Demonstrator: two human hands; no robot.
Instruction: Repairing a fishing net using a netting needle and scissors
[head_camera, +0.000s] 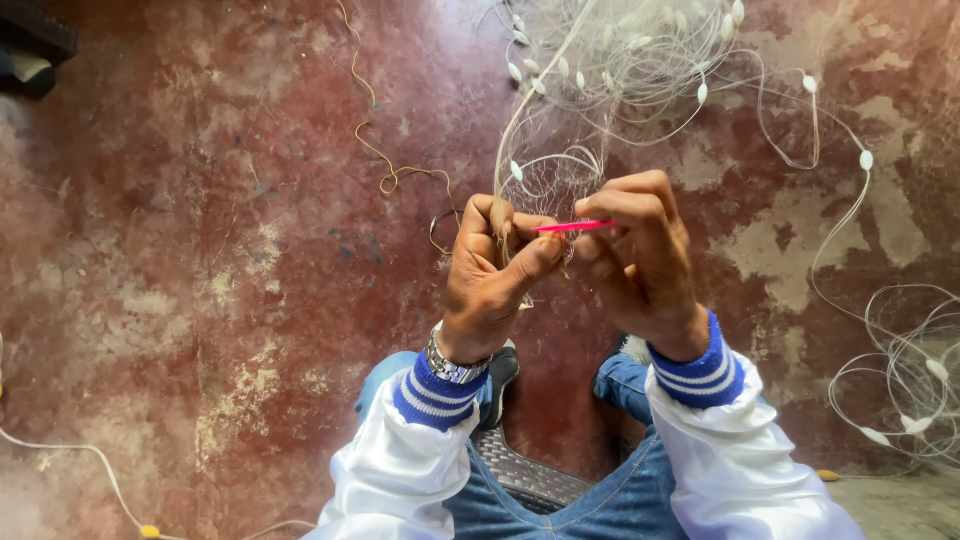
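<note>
- Head view looks down on my two hands, raised above a worn red floor (250, 250).
- Landmark: the pink needle (572, 227), a thin plastic netting tool, lies level between both hands.
- Right hand (640, 255) sits just right of the needle, fingers pressed together, pinching its right end.
- Left hand (495, 275) sits just left of the needle, thumb and fingers closed, pinching the net's strands near its tip.
- Fishing net (600, 60), fine white mesh with small white floats, hangs above the needle and trails down to it.
- Net line (900, 370) loops well right of the needle, on the floor.
</note>
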